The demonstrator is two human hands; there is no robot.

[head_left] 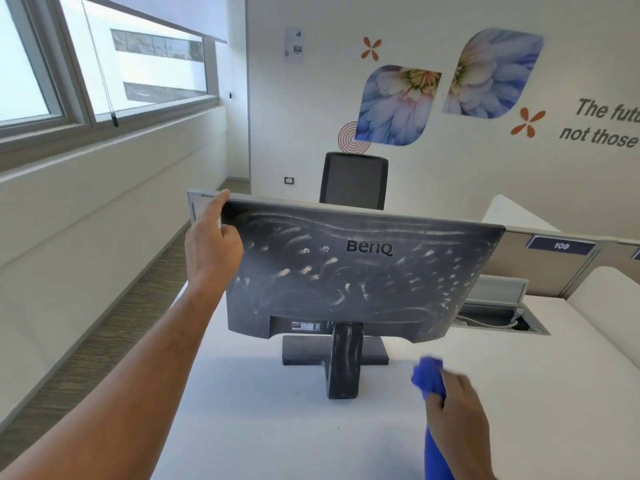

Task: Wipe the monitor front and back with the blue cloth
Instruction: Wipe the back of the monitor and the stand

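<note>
The monitor stands on the white desk with its dark grey back toward me, covered in pale dusty smears; its stand and base are dusty too. My left hand grips the monitor's upper left corner, fingers hooked over the top edge. My right hand is low at the right, below and in front of the monitor's right corner, clutching the bunched blue cloth, which sticks out above the fingers and hangs down below the hand. The cloth is apart from the monitor. The screen side is hidden.
A black office chair stands behind the monitor. A grey partition with a "109" label runs along the desk's far right, above an open cable tray. Windows line the left wall, with carpeted floor below.
</note>
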